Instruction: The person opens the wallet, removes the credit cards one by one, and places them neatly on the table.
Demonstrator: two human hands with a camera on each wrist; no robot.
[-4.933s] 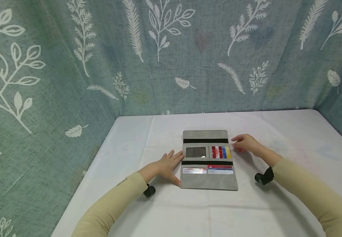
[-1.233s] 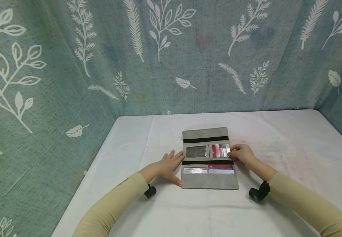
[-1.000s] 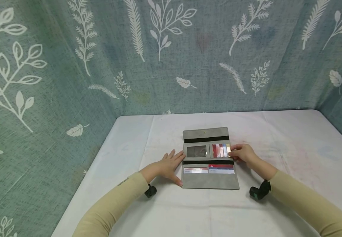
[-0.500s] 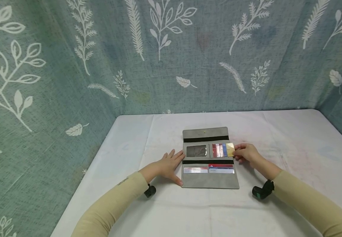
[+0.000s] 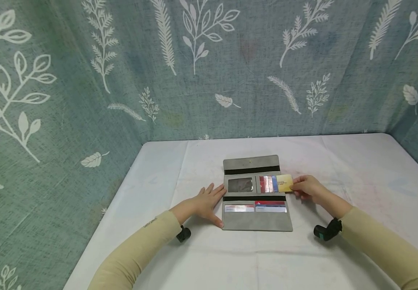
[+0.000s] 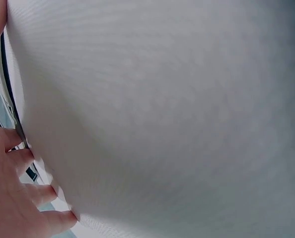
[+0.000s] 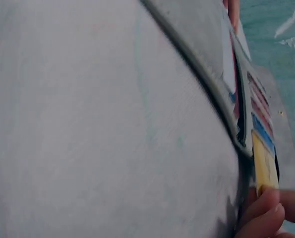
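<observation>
Fingers (image 5: pixel 295 186) of the right hand (image 5: pixel 309 187) pinch a smooth yellow card (image 5: pixel 285 182) jutting from a grey wallet (image 5: pixel 256 221) at 2 o'clock.
The left hand (image 5: pixel 203 204) lies flat, its digits spread straight, touching the wallet's 9 o'clock edge. Matte and rectangular, the wallet rests unfolded on creased white cloth (image 5: pixel 201 262), with black bands (image 5: pixel 254 198) across it, a glossy dark window (image 5: pixel 240 185) at 10 o'clock, red and blue cards (image 5: pixel 274 183) overlapping beside the yellow one, and slim pale cards (image 5: pixel 239 208) at 5 and 7 o'clock. At 12 o'clock hangs leaf-printed teal fabric (image 5: pixel 209 100).
</observation>
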